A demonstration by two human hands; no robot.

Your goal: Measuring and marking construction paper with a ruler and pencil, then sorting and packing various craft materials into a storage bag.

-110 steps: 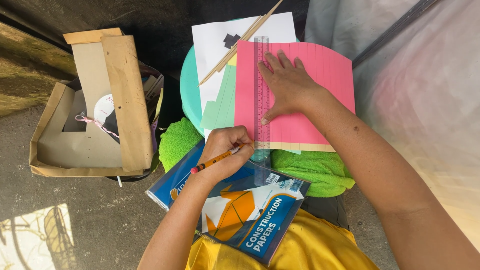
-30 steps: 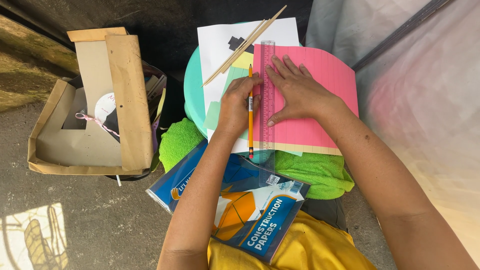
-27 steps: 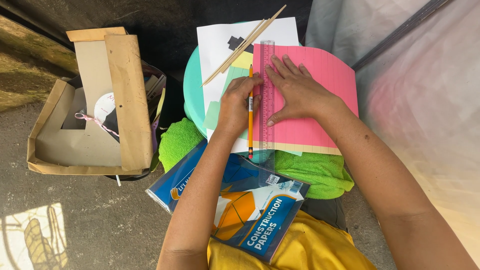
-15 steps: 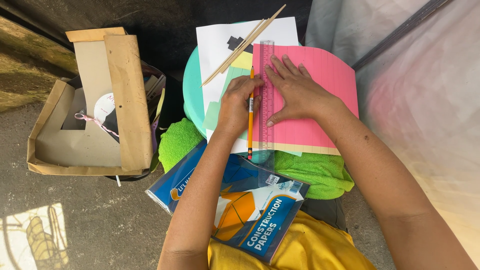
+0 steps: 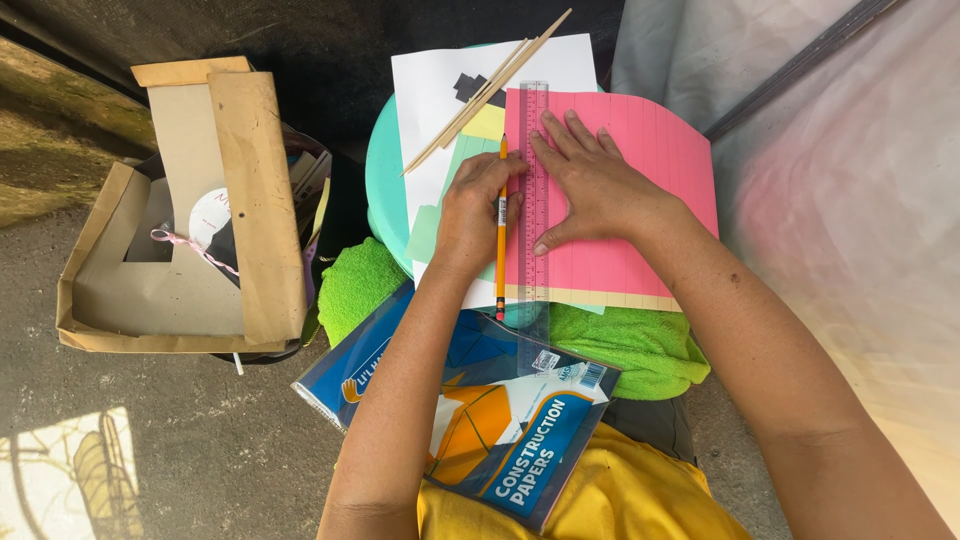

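Left hand point(image 5: 470, 215) pinches orange pencil point(image 5: 501, 225) against clear plastic ruler point(image 5: 534, 200); right hand point(image 5: 590, 185) spread flat, pinning it on pink ruled paper point(image 5: 640, 200). Risk: ruler slips under uneven pressure, skewing the line.

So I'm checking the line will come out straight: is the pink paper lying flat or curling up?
Flat. The pink paper lies spread on the stool, pinned by the clear ruler under the right hand.

A yellow pencil point(image 5: 501, 230) stands lengthwise, tip toward 12 o'clock, against the left edge of a clear ruler point(image 5: 533, 200), which lies flat along the ruled pink sheet point(image 5: 640, 160).
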